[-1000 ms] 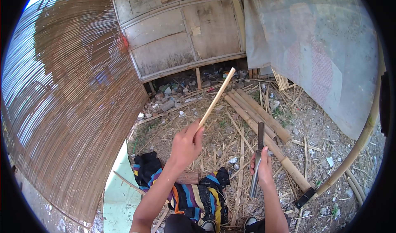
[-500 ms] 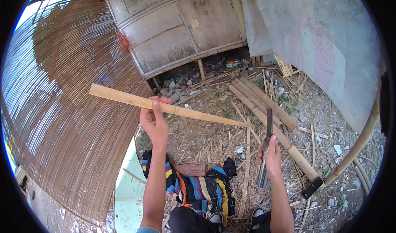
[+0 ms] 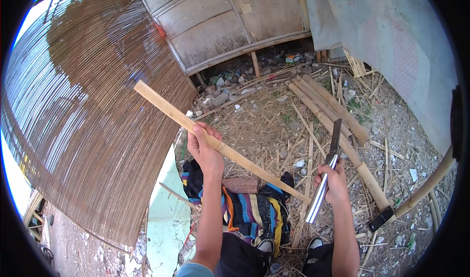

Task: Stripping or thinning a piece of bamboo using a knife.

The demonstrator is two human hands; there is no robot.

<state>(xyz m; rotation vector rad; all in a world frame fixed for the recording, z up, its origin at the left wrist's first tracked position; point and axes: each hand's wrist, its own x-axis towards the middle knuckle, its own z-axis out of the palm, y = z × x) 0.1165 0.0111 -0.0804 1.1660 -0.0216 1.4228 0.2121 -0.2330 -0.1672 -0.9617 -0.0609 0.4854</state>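
Note:
My left hand (image 3: 207,153) is closed around a long split-bamboo strip (image 3: 252,167), near its middle. The strip slants from upper left down to the right, and its thin lower end comes close to the tool in my other hand. In my right hand (image 3: 336,183) is a knife (image 3: 335,136) with a dark, narrow, straight blade and a shiny metal tube-like handle. Its blade points up and away from me, apart from the strip. Below the strip, a brown wood block (image 3: 240,185) rests on a striped multicoloured cloth (image 3: 254,222) at my feet.
Several bamboo poles (image 3: 368,184) lie on the ground at the right, with a small black device (image 3: 381,220) at the near end. A slatted bamboo screen (image 3: 112,144) hangs on the left. Pale green sheet (image 3: 166,223) lies beside it. Bamboo scraps and rubble litter the ground.
My left hand has moved down and to the right, and the bamboo strip now tilts more steeply, its far end lower. The knife has tipped to the right. The whole view has shifted slightly.

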